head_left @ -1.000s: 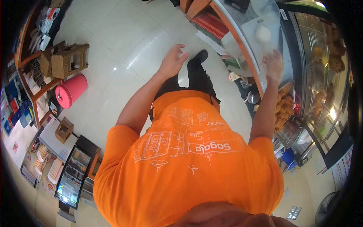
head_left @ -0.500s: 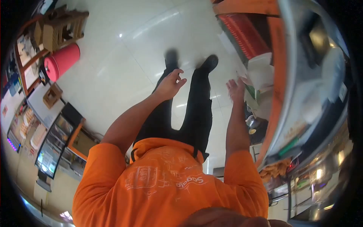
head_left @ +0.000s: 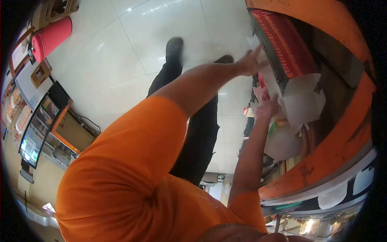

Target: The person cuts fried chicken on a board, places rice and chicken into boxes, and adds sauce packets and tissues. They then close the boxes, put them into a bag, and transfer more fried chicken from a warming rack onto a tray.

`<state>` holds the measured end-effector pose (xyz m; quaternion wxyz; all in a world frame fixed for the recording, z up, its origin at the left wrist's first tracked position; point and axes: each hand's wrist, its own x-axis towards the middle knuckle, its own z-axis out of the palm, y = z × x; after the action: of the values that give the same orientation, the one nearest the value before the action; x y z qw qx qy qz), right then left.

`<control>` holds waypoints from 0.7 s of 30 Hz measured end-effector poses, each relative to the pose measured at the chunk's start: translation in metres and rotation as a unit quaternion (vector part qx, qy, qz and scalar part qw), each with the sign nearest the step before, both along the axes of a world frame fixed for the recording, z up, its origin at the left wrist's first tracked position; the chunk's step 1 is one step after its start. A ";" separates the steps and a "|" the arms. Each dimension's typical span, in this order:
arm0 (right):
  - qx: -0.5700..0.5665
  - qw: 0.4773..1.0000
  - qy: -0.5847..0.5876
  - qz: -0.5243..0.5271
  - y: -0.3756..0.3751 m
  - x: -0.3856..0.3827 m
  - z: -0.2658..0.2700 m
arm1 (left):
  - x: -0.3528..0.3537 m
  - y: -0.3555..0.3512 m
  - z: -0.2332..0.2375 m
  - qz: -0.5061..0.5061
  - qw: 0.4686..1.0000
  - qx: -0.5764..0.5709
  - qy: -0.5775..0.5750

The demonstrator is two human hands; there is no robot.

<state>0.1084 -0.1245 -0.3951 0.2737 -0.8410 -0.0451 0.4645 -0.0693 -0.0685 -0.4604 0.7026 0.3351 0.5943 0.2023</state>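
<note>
My left hand [head_left: 250, 64] reaches right to the edge of the shelf, its fingers spread beside a white cardboard edge next to the long red box [head_left: 284, 44]. Just below it, my right hand [head_left: 268, 105] is in front of the open white box end [head_left: 304, 99], near some red and white packaging [head_left: 262, 89]. Blur hides its fingertips and whether it grips anything. The red box lies lengthwise on the shelf, its white flaps spread out.
An orange counter frame [head_left: 334, 153] curves around the shelf on the right. A pink-red cylinder [head_left: 52, 38] and a wooden crate [head_left: 41, 73] stand at the left, above a glass display case [head_left: 38, 127]. Pale floor tiles [head_left: 117, 60] lie below me.
My body has turned towards the shelf, and the red box appears nearer. My left hand has crossed to the right to reach the shelf edge. My right hand is now at the boxes.
</note>
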 end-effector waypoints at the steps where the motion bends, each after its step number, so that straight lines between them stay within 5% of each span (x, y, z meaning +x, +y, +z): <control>1: 0.017 1.000 0.000 -0.011 0.004 -0.003 0.006 | 0.018 0.009 -0.006 0.033 0.999 0.004 -0.018; 4: 0.144 0.972 0.176 -0.059 0.004 0.020 0.002 | 0.057 0.030 0.015 0.142 0.989 0.020 -0.022; 6: 0.156 0.968 0.195 -0.018 0.015 0.022 0.005 | 0.065 0.040 0.018 0.143 0.985 0.084 -0.044; 8: 0.088 0.985 0.077 0.123 0.056 0.001 0.024 | 0.068 0.052 0.010 0.097 0.977 0.188 -0.001; 11: 0.045 0.939 -0.097 0.328 0.100 -0.030 0.043 | 0.045 0.063 -0.029 -0.027 0.911 0.378 0.164; 15: 0.170 0.918 -0.096 0.344 0.104 -0.039 0.047 | -0.005 0.065 0.032 0.073 0.997 0.035 -0.012; 17: 0.225 0.940 -0.005 0.257 0.092 -0.046 0.053 | -0.015 0.049 0.005 0.073 0.983 0.159 0.051; 21: 0.145 0.951 0.030 0.273 0.049 -0.021 0.053 | -0.021 0.016 0.004 0.006 0.990 0.074 0.117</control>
<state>0.0871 -0.0756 -0.3417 0.2568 -0.7335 -0.3317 0.5347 -0.0899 -0.0523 -0.4564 0.6001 0.4039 0.6580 0.2093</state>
